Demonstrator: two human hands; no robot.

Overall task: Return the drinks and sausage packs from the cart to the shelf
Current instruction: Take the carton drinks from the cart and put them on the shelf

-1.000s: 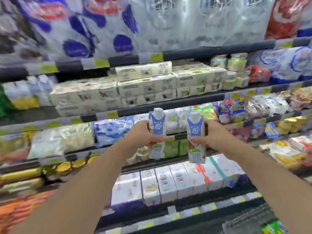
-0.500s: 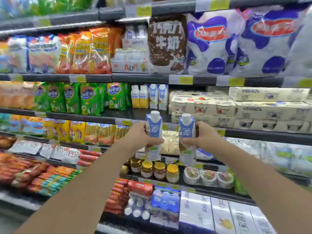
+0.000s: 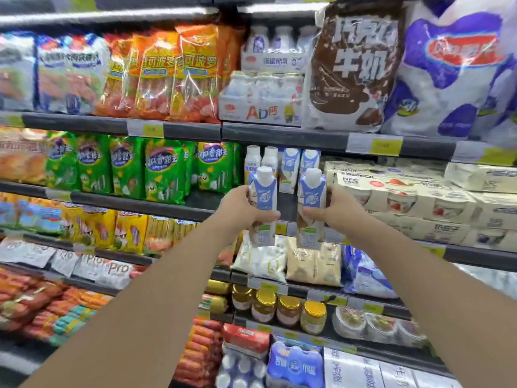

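Observation:
My left hand [image 3: 240,211] grips a blue-and-white drink carton [image 3: 264,197] with a white cap, held upright. My right hand [image 3: 337,210] grips a second matching drink carton [image 3: 312,200], also upright. Both cartons hang in front of the shelf [image 3: 173,206] edge, just below and in front of a row of the same cartons [image 3: 291,166] and two white-and-yellow bottles [image 3: 261,161] standing at the back. The cart is out of view.
Green sausage packs [image 3: 165,169] fill the shelf to the left, orange ones [image 3: 179,71] above. White yogurt multipacks [image 3: 419,203] are stacked on the right. Milk bags [image 3: 355,65] sit on the upper shelf, jars [image 3: 289,309] and red sausages [image 3: 39,301] lower down.
My view has swung left and up along the shelves, and I am closer now. Both hands still hold their cartons, now in front of the matching cartons on the shelf.

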